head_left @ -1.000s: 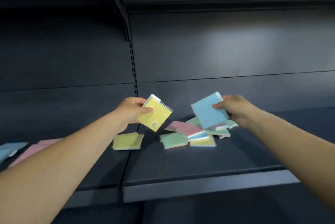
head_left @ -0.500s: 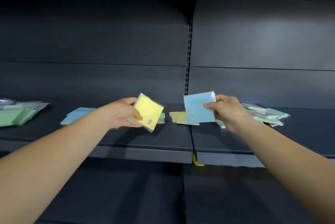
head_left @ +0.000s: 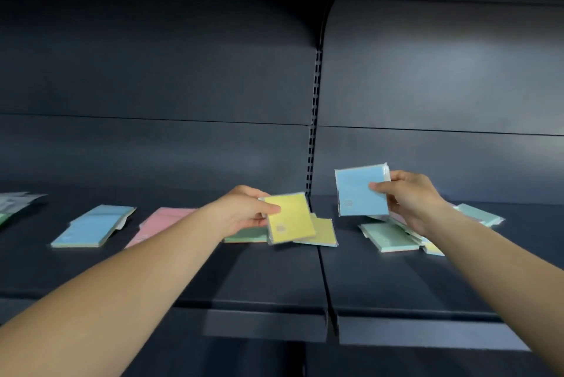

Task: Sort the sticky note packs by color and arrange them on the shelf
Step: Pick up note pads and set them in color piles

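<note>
1. Yellow pack, one, pinched in the left hand over a second yellow pack
2. Blue pack, one, gripped by the right hand above the mixed pile
3. Bare shelf spreads below both grips toward the front edge

The flat metal shelf and its back panel are uniform dark grey-blue. The square wrapped yellow pack bears a small grey mark near its lower edge. The square wrapped light-blue pack carries faint small print. Lying packs: light-blue stack, pink stack, second yellow pack, mint-green pack.
</note>
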Demonstrator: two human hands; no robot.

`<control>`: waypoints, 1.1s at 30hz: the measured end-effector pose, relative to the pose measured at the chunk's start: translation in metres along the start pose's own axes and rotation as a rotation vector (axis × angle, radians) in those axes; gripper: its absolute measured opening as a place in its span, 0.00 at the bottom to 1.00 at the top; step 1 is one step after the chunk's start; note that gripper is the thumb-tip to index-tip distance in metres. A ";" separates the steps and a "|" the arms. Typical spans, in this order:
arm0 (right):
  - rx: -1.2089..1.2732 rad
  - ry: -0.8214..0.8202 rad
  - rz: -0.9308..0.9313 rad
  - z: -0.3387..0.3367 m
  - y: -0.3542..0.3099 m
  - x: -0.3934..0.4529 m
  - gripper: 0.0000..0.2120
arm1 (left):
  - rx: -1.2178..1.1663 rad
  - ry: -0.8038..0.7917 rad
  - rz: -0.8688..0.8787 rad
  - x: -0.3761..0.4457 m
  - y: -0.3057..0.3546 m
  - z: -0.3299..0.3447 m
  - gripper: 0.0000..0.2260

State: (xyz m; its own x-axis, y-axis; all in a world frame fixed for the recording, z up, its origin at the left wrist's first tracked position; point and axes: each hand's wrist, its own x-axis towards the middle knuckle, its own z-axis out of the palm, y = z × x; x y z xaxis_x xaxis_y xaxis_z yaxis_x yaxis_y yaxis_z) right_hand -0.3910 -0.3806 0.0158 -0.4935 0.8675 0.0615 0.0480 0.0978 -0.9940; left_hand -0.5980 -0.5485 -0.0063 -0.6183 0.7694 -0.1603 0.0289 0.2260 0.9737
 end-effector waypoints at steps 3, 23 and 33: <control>0.030 0.002 0.026 -0.005 0.002 0.014 0.04 | 0.117 -0.092 -0.032 0.018 -0.008 0.024 0.17; 0.130 -0.336 0.091 0.182 -0.016 -0.037 0.05 | 0.167 -0.046 0.143 -0.020 0.000 -0.112 0.09; 0.017 -0.362 0.061 0.366 0.000 -0.100 0.03 | 0.141 0.129 0.055 -0.053 -0.059 -0.289 0.08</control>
State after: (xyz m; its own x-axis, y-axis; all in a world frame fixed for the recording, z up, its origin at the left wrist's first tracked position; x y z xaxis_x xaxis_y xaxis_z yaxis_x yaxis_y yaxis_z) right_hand -0.6599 -0.6456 -0.0232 -0.7655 0.6427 -0.0307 0.0737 0.0403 -0.9965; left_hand -0.7940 -0.7757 -0.0087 -0.7083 0.7017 -0.0763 0.1699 0.2744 0.9465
